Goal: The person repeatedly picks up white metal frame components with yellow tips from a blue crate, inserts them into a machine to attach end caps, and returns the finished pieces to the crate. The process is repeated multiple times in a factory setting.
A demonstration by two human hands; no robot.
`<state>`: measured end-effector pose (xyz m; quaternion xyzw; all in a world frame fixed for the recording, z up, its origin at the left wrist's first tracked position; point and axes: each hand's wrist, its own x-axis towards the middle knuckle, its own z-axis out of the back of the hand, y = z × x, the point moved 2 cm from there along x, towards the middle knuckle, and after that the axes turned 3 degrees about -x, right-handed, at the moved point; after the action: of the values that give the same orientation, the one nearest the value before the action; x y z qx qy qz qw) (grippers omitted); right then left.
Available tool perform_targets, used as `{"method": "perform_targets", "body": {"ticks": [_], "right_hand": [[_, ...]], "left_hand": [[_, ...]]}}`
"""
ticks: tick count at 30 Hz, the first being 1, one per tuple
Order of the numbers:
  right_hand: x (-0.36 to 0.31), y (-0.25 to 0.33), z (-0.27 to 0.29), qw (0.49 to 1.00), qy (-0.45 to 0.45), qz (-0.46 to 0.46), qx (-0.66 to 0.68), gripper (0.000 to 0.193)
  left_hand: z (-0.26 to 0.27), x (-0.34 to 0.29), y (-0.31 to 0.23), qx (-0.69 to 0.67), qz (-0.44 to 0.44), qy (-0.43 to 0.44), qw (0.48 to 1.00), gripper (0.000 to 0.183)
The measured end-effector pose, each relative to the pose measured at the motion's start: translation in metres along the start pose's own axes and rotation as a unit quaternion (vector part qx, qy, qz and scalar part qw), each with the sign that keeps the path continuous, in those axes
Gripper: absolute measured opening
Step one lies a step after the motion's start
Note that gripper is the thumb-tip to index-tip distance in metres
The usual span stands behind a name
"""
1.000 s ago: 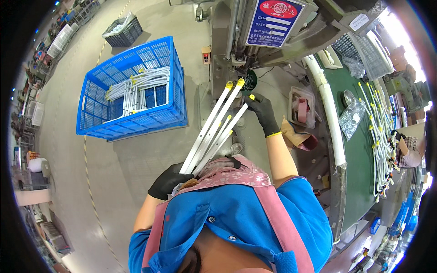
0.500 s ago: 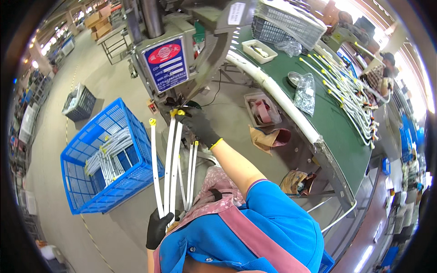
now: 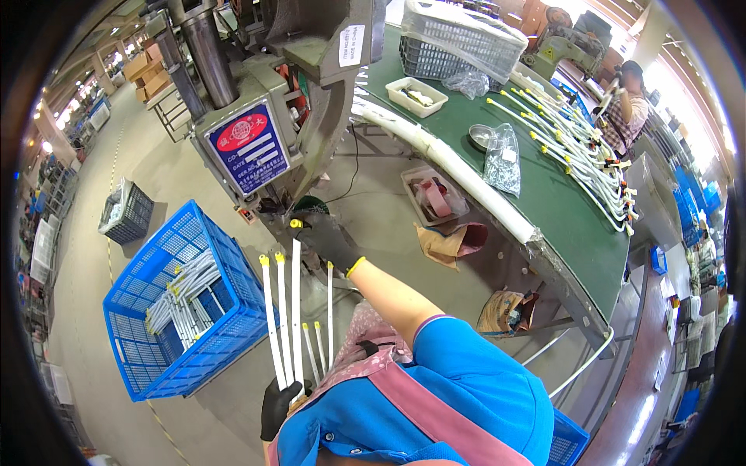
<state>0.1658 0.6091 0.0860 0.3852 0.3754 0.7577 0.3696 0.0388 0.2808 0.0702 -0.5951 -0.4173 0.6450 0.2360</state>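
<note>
Several white tubes, most tipped with yellow end caps, stand up in front of my apron. My left hand, in a dark glove, is wrapped round their lower part. One tube shows a bare white top. Just above that top, a loose-looking yellow cap sits at the fingertips of my right hand, gloved with a yellow cuff and closed on the cap. Right behind this hand is a green-grey press machine with a blue plate; the glove partly hides its lower part.
A blue crate on the floor at left holds bundles of white tubes. To the right, a green-topped table carries capped white tubes, a plastic bag and trays. Another person is beyond it. A grey bin stands farther left.
My right hand was at two capped tube tops; now it holds a yellow cap above a bare-topped tube. The tubes have shifted lower, and the view has turned slightly.
</note>
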Motion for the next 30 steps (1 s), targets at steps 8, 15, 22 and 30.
{"method": "perform_targets", "body": {"ticks": [8,15,22,30], "right_hand": [[0.008,0.015,0.008,0.997,0.079,0.017,0.02,0.043],[0.024,-0.005,-0.003,0.983,0.106,0.063,-0.138,0.033],[0.02,-0.014,-0.004,0.99,0.108,-0.02,0.09,0.034],[0.028,-0.03,-0.012,0.977,0.122,-0.045,0.171,0.027]], "left_hand": [[0.021,0.022,0.082,-0.032,-0.009,-0.068,0.997,0.033],[-0.019,0.005,0.043,0.106,-0.063,-0.081,0.989,0.038],[-0.044,-0.028,0.022,-0.111,-0.024,-0.059,0.992,0.045],[-0.045,-0.039,0.013,-0.114,-0.035,-0.01,0.993,0.046]]}}
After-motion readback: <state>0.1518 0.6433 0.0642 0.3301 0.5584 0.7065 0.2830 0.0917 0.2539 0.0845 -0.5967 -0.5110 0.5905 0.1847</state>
